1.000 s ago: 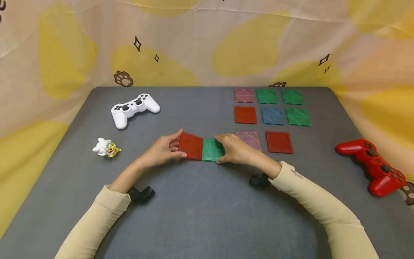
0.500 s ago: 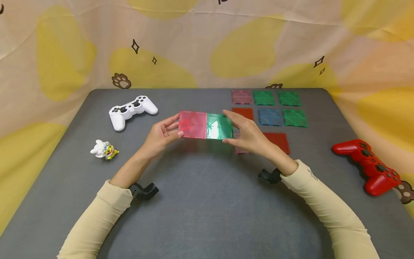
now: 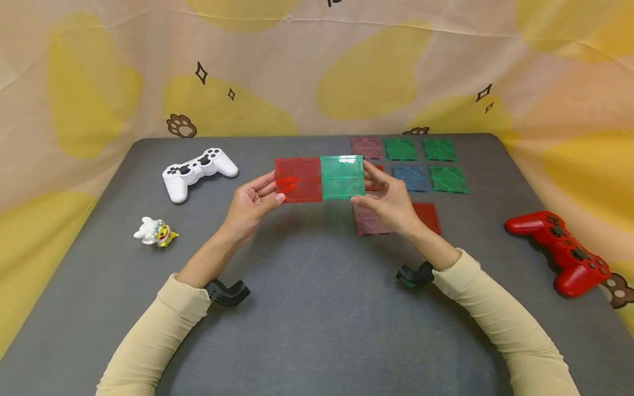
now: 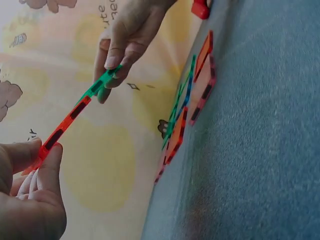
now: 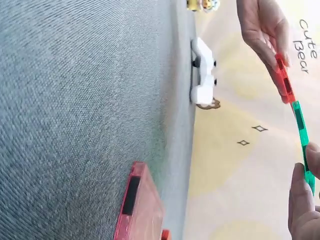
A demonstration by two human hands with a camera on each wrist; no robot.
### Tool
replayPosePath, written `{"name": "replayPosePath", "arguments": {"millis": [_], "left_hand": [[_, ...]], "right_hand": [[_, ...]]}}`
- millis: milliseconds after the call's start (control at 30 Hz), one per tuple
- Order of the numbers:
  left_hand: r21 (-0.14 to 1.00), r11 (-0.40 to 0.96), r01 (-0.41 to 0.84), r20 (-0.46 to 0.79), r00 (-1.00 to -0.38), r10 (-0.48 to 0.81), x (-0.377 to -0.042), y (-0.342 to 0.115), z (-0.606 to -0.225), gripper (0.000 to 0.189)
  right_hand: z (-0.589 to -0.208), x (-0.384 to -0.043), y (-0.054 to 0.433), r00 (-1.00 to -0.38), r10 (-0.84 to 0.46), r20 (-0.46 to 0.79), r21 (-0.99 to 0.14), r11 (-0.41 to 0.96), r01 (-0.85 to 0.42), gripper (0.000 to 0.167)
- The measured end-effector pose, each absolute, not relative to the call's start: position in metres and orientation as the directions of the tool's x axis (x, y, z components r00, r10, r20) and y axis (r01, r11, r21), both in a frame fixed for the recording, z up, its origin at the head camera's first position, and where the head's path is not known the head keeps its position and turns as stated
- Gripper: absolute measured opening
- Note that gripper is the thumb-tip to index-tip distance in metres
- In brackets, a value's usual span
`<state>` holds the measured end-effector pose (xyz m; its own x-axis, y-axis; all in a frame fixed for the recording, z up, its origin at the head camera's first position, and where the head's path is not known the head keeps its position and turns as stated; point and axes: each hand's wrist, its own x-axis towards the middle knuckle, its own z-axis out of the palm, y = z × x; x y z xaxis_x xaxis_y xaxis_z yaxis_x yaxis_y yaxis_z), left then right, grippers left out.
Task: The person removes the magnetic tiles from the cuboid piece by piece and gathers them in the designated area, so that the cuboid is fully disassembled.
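My left hand (image 3: 250, 206) pinches the outer edge of a see-through red square magnetic tile (image 3: 299, 184), thumb in front and fingers behind. A green square magnetic tile (image 3: 343, 179) meets it edge to edge, and my right hand (image 3: 388, 201) grips that one by its right side. Both tiles are held up above the table, their faces turned toward me. In the left wrist view the red tile (image 4: 62, 127) and green tile (image 4: 102, 82) form nearly one line, with dark magnet strips along their edges. The right wrist view shows the same joint, slightly bent.
Flat on the grey table (image 3: 307, 319) at the back right lie several more tiles, among them a blue tile (image 3: 410, 177) and a pink tile (image 3: 369, 220). A white game controller (image 3: 198, 173) and small figurine (image 3: 156, 232) are at left, a red controller (image 3: 559, 253) at right.
Both hands have raised the joined red and green tiles off the table and away from me. The tiles have tilted up so their faces show more squarely.
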<state>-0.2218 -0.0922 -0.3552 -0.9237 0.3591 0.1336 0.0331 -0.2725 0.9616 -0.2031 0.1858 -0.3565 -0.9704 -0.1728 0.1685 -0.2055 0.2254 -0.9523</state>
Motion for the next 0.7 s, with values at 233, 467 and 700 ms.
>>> {"name": "replayPosePath", "arguments": {"millis": [233,467,700], "left_hand": [[0.951,-0.308,0.022,0.143,-0.915,0.378,-0.220,-0.088,-0.356,0.056],[0.960,-0.278,-0.002,0.113,-0.911,0.398,-0.217,-0.082,-0.356,0.055],[0.962,-0.272,-0.006,0.109,-0.907,0.406,-0.217,-0.082,-0.359,0.054]], "right_hand": [[-0.352,-0.195,0.194,-0.978,-0.184,0.103,-0.994,0.004,-0.106,0.070],[-0.353,-0.188,0.204,-0.984,-0.162,0.077,-0.996,0.041,-0.085,0.067],[-0.356,-0.184,0.229,-0.999,-0.052,0.005,-1.000,-0.002,-0.005,0.059]]}}
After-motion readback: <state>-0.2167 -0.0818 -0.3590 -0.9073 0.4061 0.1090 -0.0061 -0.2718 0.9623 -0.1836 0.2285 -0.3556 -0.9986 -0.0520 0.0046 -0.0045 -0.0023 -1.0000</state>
